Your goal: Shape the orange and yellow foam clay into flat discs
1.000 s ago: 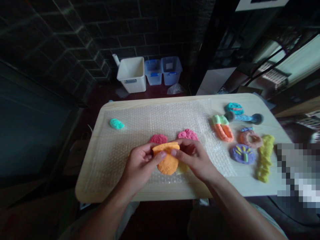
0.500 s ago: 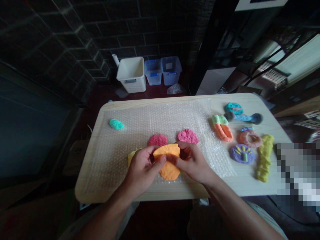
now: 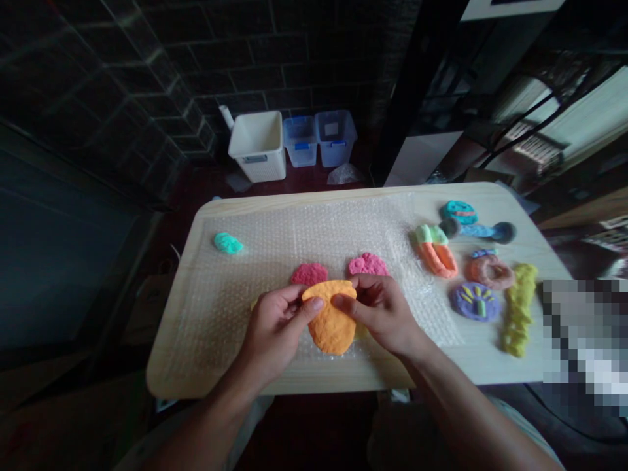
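A flattened piece of orange modelling clay (image 3: pixel 332 327) is held up near the table's front edge. My left hand (image 3: pixel 275 324) pinches its left side, thumb on the near face. On the right side my right hand (image 3: pixel 385 314) grips it the same way, the fingertips behind it hidden. Just beyond the hands lie a dark pink clay lump (image 3: pixel 309 273) and a brighter pink clay lump (image 3: pixel 367 264). Bits of yellow clay (image 3: pixel 362 331) show behind the orange piece, mostly covered by it and my hands.
Bubble wrap (image 3: pixel 260 229) covers much of the wooden table (image 3: pixel 196 386). A turquoise clay lump (image 3: pixel 228 243) lies far left. Along the right sit a dumbbell shape (image 3: pixel 478 231), a purple disc (image 3: pixel 466 307) and a yellow strip (image 3: pixel 520 311). Bins (image 3: pixel 258 147) stand on the floor behind.
My thumbs have moved apart across the orange clay, which now looks wider and smoother in the middle. My right hand has shifted slightly right. The other clay pieces stay put.
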Motion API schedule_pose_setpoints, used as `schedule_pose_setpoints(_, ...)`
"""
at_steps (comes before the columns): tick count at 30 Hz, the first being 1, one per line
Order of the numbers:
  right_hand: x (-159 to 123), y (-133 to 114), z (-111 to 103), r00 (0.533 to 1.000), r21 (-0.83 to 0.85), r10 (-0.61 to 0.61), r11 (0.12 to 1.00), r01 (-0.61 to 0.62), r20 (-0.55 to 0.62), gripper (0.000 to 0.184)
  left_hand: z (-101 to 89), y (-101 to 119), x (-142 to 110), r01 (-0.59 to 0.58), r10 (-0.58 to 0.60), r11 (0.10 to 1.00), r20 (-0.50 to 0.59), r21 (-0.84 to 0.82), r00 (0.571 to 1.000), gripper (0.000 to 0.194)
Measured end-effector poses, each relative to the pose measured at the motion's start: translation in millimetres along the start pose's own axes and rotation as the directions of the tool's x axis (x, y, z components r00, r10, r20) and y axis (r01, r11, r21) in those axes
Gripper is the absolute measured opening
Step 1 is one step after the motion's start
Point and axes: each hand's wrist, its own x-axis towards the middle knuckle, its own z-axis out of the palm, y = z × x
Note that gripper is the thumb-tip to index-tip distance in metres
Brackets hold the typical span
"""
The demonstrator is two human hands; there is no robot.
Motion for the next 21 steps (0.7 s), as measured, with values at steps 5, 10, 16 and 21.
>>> schedule_pose_setpoints(5,1,-2,2,1.0,0.004,-0.01,1.0,0.01,0.001,0.033,2.0,0,1,-0.02,0.02,1.0,-0.025,0.008,0.999,0.025)
schedule_pose_setpoints(10,0,-3,0,0.999,-0.033,-0.048,0.998,0.048,0.002,0.032,-1.8,1,0,-0.01,0.011,1.0,-0.049,0.026,0.999,0.025)
schedule_pose_setpoints(16,1,-3,-6,0.999,-0.053,-0.033,0.998,0.032,-0.011,0.027,-2.6,2,0,-0.007,0.005,1.0,-0.069,-0.028,0.998,0.03)
schedule_pose_setpoints(21,1,-4,-8,1.0,-0.049,-0.015,0.999,0.015,0.0,0.029,-5.9,-5,0,-0.025,0.021,0.997,-0.053,-0.07,0.998,0.029)
